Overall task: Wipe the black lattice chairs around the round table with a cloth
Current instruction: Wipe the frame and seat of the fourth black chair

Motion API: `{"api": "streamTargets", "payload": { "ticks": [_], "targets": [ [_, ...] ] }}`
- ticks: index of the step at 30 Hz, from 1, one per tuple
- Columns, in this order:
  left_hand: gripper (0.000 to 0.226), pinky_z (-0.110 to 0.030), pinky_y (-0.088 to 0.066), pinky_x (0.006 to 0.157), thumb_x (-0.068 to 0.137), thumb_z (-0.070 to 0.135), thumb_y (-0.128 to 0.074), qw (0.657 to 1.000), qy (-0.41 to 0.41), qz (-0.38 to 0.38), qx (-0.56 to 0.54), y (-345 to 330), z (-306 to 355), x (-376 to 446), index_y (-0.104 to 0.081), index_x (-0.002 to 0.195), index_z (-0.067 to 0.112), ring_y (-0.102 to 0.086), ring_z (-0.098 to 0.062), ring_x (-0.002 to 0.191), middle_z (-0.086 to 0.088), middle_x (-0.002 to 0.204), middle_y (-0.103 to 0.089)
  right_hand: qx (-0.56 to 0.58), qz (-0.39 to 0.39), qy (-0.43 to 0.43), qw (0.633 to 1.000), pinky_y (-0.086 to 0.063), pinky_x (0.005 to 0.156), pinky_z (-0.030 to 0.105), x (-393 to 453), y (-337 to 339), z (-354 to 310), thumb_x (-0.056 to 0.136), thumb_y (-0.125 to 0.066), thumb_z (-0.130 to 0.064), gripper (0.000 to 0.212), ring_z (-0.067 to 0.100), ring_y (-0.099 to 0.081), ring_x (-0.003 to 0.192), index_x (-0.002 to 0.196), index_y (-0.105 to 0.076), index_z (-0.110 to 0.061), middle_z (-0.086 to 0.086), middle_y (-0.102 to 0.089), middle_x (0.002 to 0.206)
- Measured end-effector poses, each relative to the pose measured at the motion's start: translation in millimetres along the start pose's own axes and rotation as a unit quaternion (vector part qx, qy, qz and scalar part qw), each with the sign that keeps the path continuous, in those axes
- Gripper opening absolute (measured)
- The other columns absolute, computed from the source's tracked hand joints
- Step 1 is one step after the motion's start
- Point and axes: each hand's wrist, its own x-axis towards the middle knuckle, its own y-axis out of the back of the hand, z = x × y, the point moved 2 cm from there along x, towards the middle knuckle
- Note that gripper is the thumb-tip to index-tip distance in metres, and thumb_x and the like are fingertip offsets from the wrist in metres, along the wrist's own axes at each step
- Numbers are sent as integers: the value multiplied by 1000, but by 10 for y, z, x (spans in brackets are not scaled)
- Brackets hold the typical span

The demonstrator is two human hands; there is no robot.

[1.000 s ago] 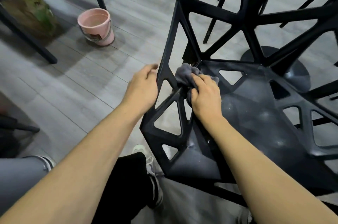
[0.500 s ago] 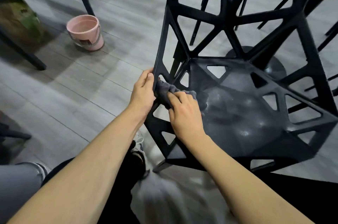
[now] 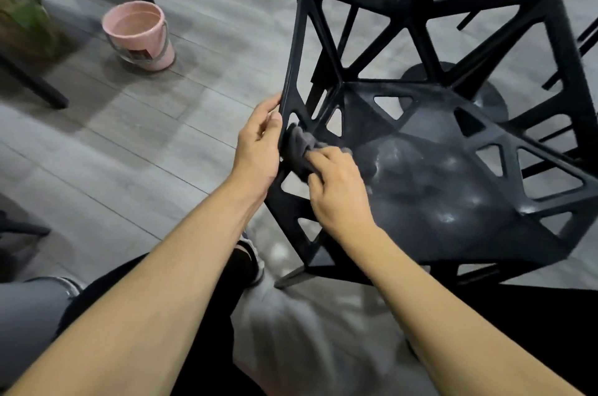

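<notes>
Nearest the camera, both bare forearms reach forward to the black lattice chair (image 3: 437, 175), taken here as the landmark. The right hand (image 3: 336, 191) has its fingers curled round a bunched grey cloth (image 3: 299, 149) and presses it against the chair's left side frame, where that frame meets the seat. The left hand (image 3: 259, 146) clasps the outer edge of the same side frame, thumb and fingers wrapped round the strut, steadying the chair.

Change noted: half a second ago the cloth lay a little further in along the seat edge; it now sits tight against the side strut, touching the left hand's fingertips. A second ago it was higher, near the junction of seat and back. Judgement: the wipe is travelling along the left side frame; the seat and back of this chair appear yet to be covered.

Materials: the chair is rigid moulded plastic, matt black, formed of triangular and trapezoid openings between flat struts. The seat pan shows a dull grey film with scattered glossy patches, consistent with dust or damp streaks. The cloth looks soft and napped.

Left of the chair and beyond it, a pink bucket (image 3: 139, 34) with a wire handle stands on the grey plank floor (image 3: 129, 143). Behind the chair a round dark base (image 3: 485, 97) rests on the floor.
</notes>
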Motion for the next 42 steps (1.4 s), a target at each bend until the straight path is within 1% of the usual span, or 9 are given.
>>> {"api": "streamTargets", "payload": {
  "ticks": [9,12,16,19,26,29,33,38,42],
  "targets": [
    [30,-13,-50,69,105,8,-49,997,79,-14,-18,50,141,5,-65,128,16,-67,-2,82,2,102,-73,-89,12,139,986,-46,75,43,-388,24,-79,83,-51,-22,36,34,-58,93,111,-69,-9,9,-65,109],
    [29,-13,-50,77,100,4,-57,997,29,-6,70,155,215,-3,-73,116,21,-70,-2,92,9,102,-76,-120,27,29,992,-47,79,46,-28,58,331,81,-48,-21,47,37,-56,96,125,-65,-14,11,-62,111],
    [27,-34,-57,92,90,13,-67,988,16,-21,154,280,240,-42,-79,98,36,-74,-10,94,10,97,-79,-189,7,-84,978,-41,87,49,428,140,742,88,-52,-15,41,42,-53,106,128,-63,-15,15,-59,120],
    [28,-36,-62,81,91,4,-67,989,35,-32,139,277,295,-16,-80,101,26,-76,-17,88,3,95,-79,-150,3,-54,987,-41,84,48,230,140,617,86,-50,-18,37,41,-53,100,120,-65,-15,14,-59,114],
    [28,-17,-56,57,92,-11,-63,991,105,-58,66,247,453,24,-74,102,12,-68,-4,57,8,67,-75,-77,-20,39,996,-48,81,48,-462,275,324,83,-46,-29,49,30,-52,94,130,-62,-29,3,-56,111],
    [24,-18,-56,57,94,-10,-59,988,128,-59,67,303,472,34,-74,99,8,-69,-7,57,1,73,-76,32,35,1,999,-45,98,41,-23,467,261,88,-45,-21,48,24,-52,105,132,-62,-29,-2,-56,111],
    [16,-28,-59,61,96,-6,-60,972,165,-94,139,410,430,-22,-71,88,4,-64,-15,56,-14,80,-69,56,171,69,981,-40,100,34,996,922,-277,88,-42,-16,52,23,-50,107,135,-62,-25,3,-55,114],
    [15,-43,-63,72,89,6,-75,922,219,-192,256,534,390,-166,-68,80,17,-66,-22,63,-8,75,-67,-163,111,143,970,-44,87,47,2024,667,-641,90,-49,-30,41,37,-48,108,128,-64,-29,13,-52,124],
    [21,-41,-64,74,86,10,-80,916,229,-164,286,527,363,-188,-70,72,21,-74,-25,65,-1,68,-67,-219,119,128,960,-34,71,37,2086,266,-506,87,-50,-32,26,35,-48,89,92,-68,-14,20,-56,112]
  ]
}}
